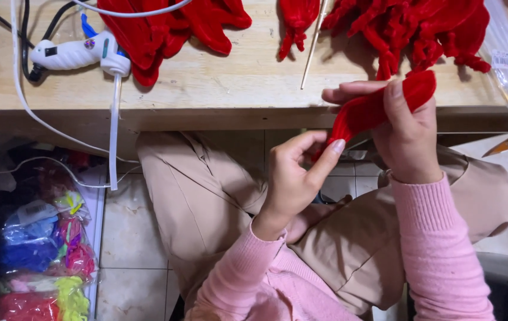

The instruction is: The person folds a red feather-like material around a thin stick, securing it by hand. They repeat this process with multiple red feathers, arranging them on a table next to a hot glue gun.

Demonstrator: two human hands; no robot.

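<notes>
A red velvet petal (pixel 379 107) held in front of the table edge, above the lap. The right hand (pixel 400 128) wraps its upper part, fingers closed around the cloth; the left hand (pixel 292 178) pinches its lower tip between thumb and forefinger. On the wooden table (pixel 236 77) beyond: more red velvet pieces (pixel 420 30), a thin wooden stick (pixel 313 44) and a white glue gun (pixel 81 52). On the tiled floor, left, a bag of coloured material (pixel 40 255).

Both hands are up close together; the left hand (pixel 292 178) pinches, the right hand (pixel 400 128) grips tight.
</notes>
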